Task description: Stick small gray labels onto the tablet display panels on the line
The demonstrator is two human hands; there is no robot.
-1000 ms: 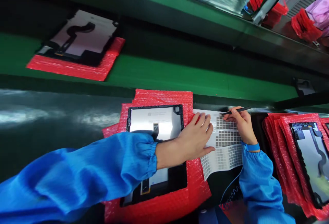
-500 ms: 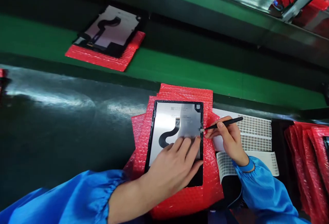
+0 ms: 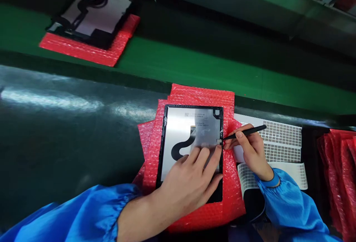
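At the middle of the dark bench (image 3: 69, 138), a black-framed panel (image 3: 207, 134) lies with its silver back up on red bubble-wrap sheets (image 3: 200, 95), which show past its far and side edges. The left hand (image 3: 191, 177) rests across its lower half, fingers loosely spread and palm down, gripping nothing. The right hand (image 3: 251, 151), fingers pinched, holds a thin black tool (image 3: 246, 132), its tip at a small pale piece (image 3: 218, 141) on the panel's right edge. A dark curved ribbon (image 3: 179, 150) runs over the silver; near the top are a square code and fine print too small to read.

Just right of the red sheets lie a gridded sticker sheet (image 3: 280, 132) and a curled one (image 3: 297, 175), with a red bubble-wrap stack (image 3: 339, 168) farther right. To the left, the bench stretches wide. Beyond its far edge, on a green strip (image 3: 180, 60), another panel (image 3: 91, 16) sits on red wrap (image 3: 80, 51); whether any wrap is a pouch I cannot tell.
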